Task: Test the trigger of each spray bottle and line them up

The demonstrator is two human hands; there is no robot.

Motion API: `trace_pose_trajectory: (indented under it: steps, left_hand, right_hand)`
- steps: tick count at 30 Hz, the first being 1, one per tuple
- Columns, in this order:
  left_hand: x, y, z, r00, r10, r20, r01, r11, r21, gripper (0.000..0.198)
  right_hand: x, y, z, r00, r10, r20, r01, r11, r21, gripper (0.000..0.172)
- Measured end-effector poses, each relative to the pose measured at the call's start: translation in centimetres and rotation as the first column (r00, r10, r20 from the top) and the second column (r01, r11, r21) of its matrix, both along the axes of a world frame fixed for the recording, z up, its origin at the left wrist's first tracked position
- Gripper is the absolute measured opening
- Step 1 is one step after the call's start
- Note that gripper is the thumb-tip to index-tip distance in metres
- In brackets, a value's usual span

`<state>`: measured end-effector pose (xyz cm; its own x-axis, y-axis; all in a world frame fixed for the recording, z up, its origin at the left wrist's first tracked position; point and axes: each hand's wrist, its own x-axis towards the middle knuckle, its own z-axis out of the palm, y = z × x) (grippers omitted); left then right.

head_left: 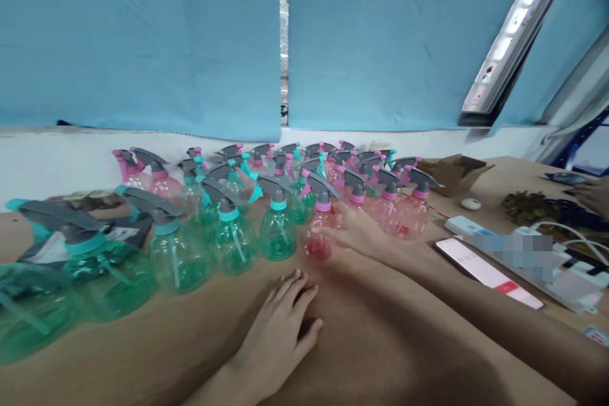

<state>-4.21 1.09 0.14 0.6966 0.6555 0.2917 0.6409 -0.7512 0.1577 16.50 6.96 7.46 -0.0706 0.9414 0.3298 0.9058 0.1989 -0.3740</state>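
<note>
Clasping pink bottle [318,233] with right hand [356,229]; resting left hand [280,337] flat and empty on desk [390,355]. Probably light, thin, slick plastic (looks empty); best gripped at neck.

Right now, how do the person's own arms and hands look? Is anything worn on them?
Both are bare. The left hand and right hand have no gloves, and I see no ring, watch or bracelet. The left forearm and right forearm show no sleeve as far as the picture reaches.
</note>
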Motion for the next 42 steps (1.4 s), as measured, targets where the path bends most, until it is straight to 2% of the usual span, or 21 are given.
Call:
trace_pose_trajectory:
  steps: [10, 17, 19, 23, 26, 29, 32, 36, 39, 42]
  left_hand:
    - [-0.2, 0.2, -0.4, 1.0, -0.004, 0.022, 0.004, 1.0, 0.019, 0.04]
    - [0.0, 0.3, -0.2, 1.0, 0.009, -0.008, -0.009, 1.0, 0.004, 0.039]
    - [0.1, 0.3, -0.3, 1.0, 0.011, 0.0, -0.011, 1.0, 0.008, 0.039]
    - [1.0, 0.7, -0.4, 1.0, 0.017, 0.023, -0.017, 1.0, 0.014, 0.037]
    - [2.2, 1.2, -0.3, 0.999, 0.017, 0.029, -0.017, 1.0, 0.003, 0.036]
    - [3.5, 1.8, -0.2, 0.998, 0.02, 0.063, -0.019, 1.0, -0.017, 0.035]
    - [4.4, 2.3, -0.1, 0.995, 0.021, 0.092, -0.017, 0.999, -0.042, 0.034]
    - [5.1, 2.8, 0.3, 0.993, 0.011, 0.116, -0.004, 0.998, -0.063, 0.031]
    - [5.4, 2.7, 0.8, 0.99, 0.014, 0.138, -0.003, 0.997, -0.074, 0.026]
    - [5.4, 2.5, 1.2, 0.986, 0.027, 0.163, -0.013, 0.996, -0.085, 0.023]
  right_hand:
    - [-0.3, 2.1, -0.3, 1.0, -0.004, -0.007, 0.004, 1.0, 0.016, 0.062]
    - [-0.2, 0.7, 0.1, 0.999, 0.006, -0.038, -0.006, 1.0, 0.012, 0.067]
    - [0.4, -0.4, 0.2, 0.998, 0.016, -0.061, -0.015, 1.0, 0.021, 0.059]
    - [3.0, -2.8, -0.1, 0.994, 0.019, -0.105, -0.007, 0.993, 0.117, 0.028]
    - [5.8, -3.9, -0.6, 0.986, -0.043, -0.163, 0.065, 0.989, 0.132, 0.023]
    - [8.0, -3.9, -1.1, 0.978, -0.128, -0.164, 0.149, 0.981, 0.126, 0.031]
    - [8.7, -2.9, -1.3, 0.983, -0.105, -0.148, 0.119, 0.989, 0.09, 0.048]
    - [7.3, -1.2, -1.5, 0.983, -0.092, -0.162, 0.098, 0.995, 0.032, 0.068]
    - [6.2, 0.2, -1.8, 0.977, -0.145, -0.157, 0.15, 0.988, 0.018, 0.073]
    - [5.8, 1.0, -2.0, 0.972, -0.166, -0.164, 0.17, 0.985, 0.011, 0.072]
